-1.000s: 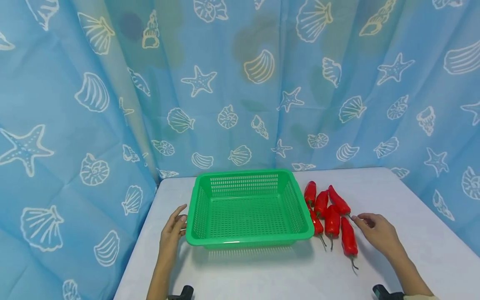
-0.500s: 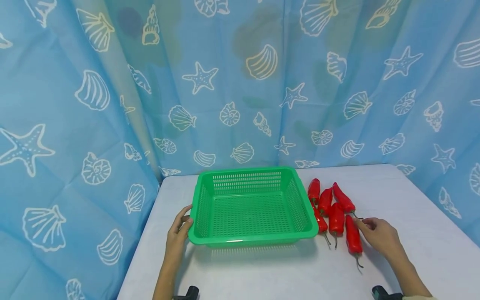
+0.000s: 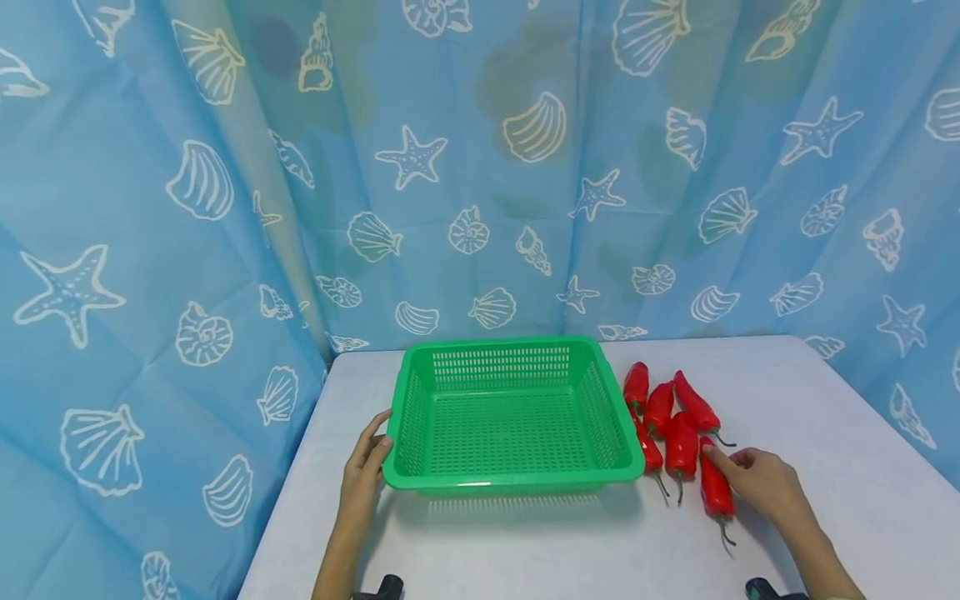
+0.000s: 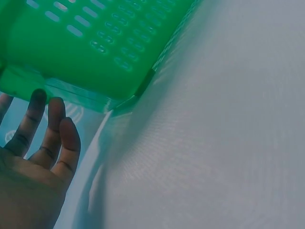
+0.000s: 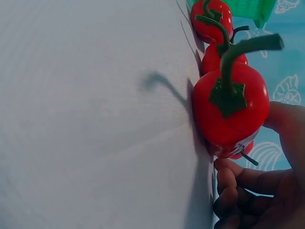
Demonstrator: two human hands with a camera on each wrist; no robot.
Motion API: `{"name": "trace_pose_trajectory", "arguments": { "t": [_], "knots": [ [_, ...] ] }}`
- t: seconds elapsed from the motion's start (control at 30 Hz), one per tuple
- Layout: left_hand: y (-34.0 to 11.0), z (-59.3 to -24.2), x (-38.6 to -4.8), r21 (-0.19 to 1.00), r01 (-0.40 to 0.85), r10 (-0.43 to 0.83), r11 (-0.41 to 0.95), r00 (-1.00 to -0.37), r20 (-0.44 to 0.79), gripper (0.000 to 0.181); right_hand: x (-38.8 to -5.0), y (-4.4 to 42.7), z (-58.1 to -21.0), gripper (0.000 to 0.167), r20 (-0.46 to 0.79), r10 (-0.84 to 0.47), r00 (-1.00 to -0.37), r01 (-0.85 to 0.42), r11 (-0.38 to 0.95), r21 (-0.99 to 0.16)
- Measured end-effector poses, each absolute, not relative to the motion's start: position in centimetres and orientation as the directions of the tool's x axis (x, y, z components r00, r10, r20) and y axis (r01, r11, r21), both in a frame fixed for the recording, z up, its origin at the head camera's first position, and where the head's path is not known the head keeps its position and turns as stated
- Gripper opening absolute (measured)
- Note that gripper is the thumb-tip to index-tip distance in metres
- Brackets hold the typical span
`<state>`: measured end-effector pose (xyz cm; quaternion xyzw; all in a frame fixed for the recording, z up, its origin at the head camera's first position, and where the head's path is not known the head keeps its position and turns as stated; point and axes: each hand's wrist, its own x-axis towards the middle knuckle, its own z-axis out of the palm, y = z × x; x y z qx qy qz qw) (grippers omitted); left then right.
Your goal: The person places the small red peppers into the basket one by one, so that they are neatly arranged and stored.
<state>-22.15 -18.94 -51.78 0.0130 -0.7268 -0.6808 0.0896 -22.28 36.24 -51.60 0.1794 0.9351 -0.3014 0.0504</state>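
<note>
A green plastic basket (image 3: pixel 510 481) with slotted sides stands on the white table. My left hand (image 3: pixel 362 475) touches its left rim, fingers lightly bent; in the left wrist view the fingertips (image 4: pixel 56 107) sit just at the rim's underside. To the basket's right lies a cluster of several red peppers (image 3: pixel 681 446) with green stems. My right hand (image 3: pixel 768 483) pinches the nearest red pepper (image 3: pixel 717 492) between thumb and forefinger near its tip. In the right wrist view this pepper's (image 5: pixel 233 102) stem end faces the camera, and the other fingers are curled below.
Another red pepper (image 3: pixel 693 404) lies behind the pinched one, its stem pointing toward my right hand. A blue curtain (image 3: pixel 480 192) printed with white shells and starfish hangs behind and to the left of the table (image 3: pixel 540 558).
My left hand has come against the basket's rim, where a gap was before. The right hand has moved from beside the back pepper's stem onto the nearest pepper. The head view has shifted slightly.
</note>
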Motion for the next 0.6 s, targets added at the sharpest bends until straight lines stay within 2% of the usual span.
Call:
{"name": "trace_pose_trajectory", "arguments": {
  "t": [0.33,0.6],
  "knots": [
    [-19.0,-52.1,-22.2,0.994,0.080,-0.130,0.080,-0.987,0.090,0.046,-22.6,36.1,-51.2,0.080,-0.272,0.326,-0.905,0.423,0.746,-0.515],
    [-19.1,-52.1,-22.2,0.992,0.088,-0.128,0.093,-0.987,0.099,0.048,-22.7,36.0,-50.5,0.085,-0.347,0.339,-0.875,0.475,0.740,-0.476]
  ]
}}
